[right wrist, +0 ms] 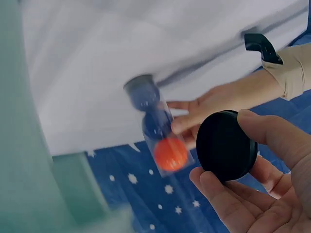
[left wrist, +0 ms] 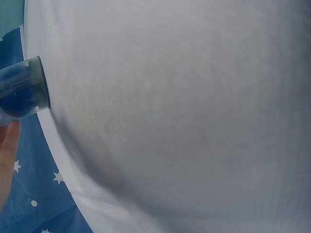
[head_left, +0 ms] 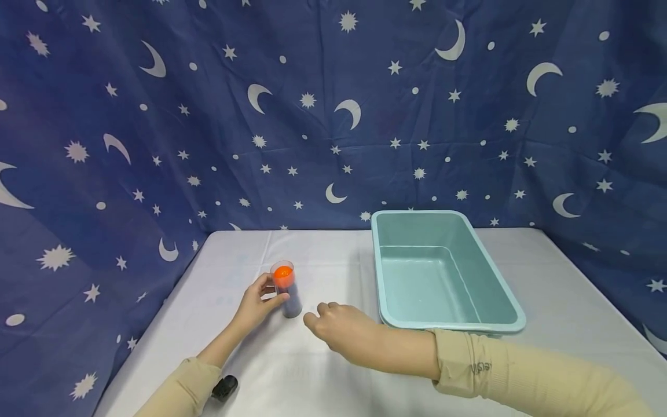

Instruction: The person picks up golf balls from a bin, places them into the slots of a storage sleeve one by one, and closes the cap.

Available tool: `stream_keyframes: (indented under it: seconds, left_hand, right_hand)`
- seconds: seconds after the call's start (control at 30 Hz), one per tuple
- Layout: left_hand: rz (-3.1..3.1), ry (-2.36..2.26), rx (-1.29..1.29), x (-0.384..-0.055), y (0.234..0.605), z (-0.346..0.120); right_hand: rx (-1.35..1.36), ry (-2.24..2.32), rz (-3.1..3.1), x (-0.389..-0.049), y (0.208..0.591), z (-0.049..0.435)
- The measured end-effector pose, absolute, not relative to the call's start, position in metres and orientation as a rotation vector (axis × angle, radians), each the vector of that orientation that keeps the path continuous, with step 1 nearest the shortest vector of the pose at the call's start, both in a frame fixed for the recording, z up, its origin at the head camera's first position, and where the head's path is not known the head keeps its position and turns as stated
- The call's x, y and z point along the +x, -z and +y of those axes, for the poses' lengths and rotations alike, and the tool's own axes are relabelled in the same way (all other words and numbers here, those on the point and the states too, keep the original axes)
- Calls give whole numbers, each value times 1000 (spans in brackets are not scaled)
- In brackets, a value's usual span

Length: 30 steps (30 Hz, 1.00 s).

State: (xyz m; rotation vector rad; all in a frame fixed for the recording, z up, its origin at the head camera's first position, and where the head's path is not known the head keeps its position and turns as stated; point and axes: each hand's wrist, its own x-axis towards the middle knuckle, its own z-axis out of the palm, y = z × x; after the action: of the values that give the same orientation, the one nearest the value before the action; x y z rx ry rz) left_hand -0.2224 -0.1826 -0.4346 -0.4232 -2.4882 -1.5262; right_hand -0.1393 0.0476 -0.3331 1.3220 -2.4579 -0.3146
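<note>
A clear cylindrical tube [head_left: 293, 304] stands upright on the white table, left of centre. Stacked inside it are an orange ball [right wrist: 170, 154] by the open mouth and two dark blue balls [right wrist: 156, 123] below. My left hand [head_left: 255, 306] grips the tube from its left side, thumb in front. To the right of the tube is my right hand [head_left: 346, 331], its palm turned away from the head view. In the right wrist view that hand pinches a round black lid [right wrist: 224, 146] between thumb and fingers; the head view hides this lid.
A light teal plastic basin [head_left: 424, 229] stands on the table to the right, just beyond my right forearm. Blue cloth [head_left: 323, 156] with white moons and stars hangs behind the white table [head_left: 224, 260]. A black wrist device [head_left: 225, 388] sits by my left sleeve.
</note>
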Motion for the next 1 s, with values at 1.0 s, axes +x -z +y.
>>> stream_keyframes:
  seconds: [1.0]
  left_hand:
    - [-2525,1575,-379,-227,440,-188]
  right_hand:
    - [1077,-1029,-2909,-236,291,9]
